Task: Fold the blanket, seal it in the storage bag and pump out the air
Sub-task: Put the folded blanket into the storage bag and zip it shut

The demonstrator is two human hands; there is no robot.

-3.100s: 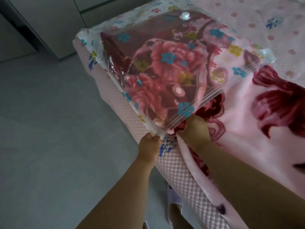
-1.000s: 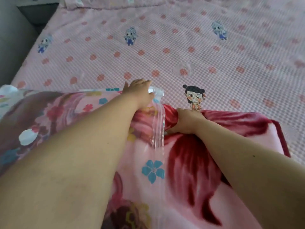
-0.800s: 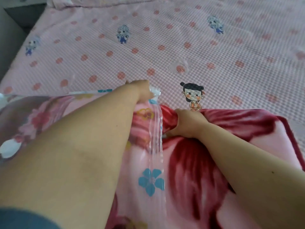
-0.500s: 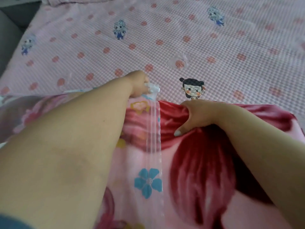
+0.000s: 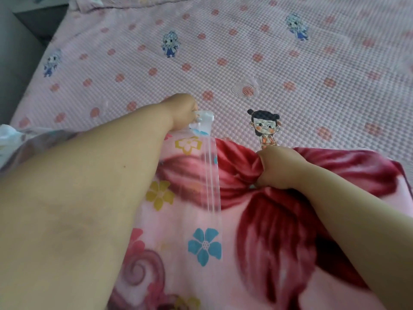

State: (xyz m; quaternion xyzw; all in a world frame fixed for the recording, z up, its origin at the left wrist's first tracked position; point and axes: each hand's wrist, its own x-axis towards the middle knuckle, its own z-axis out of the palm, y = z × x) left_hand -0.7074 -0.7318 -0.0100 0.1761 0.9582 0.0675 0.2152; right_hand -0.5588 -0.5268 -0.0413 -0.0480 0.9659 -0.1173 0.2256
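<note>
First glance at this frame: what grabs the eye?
The pink blanket with big dark red flowers fills the lower half, the right hand gripping a bunched fold of it at centre right. Along its left runs the clear storage bag with its ribbed zip strip, whose far corner the left hand pinches. Behind, a cartoon child print stands out on the pink dotted bedsheet.

Beyond your hands the bed sheet [image 5: 257,54] lies flat and open, so you can pass anywhere across it. Near you the blanket [image 5: 279,231] covers the bed, bunched into a ridge by your right hand [image 5: 278,167]. Your left forearm [image 5: 89,186] blocks the storage bag [image 5: 201,209]. At far left the bed probably drops off.
</note>
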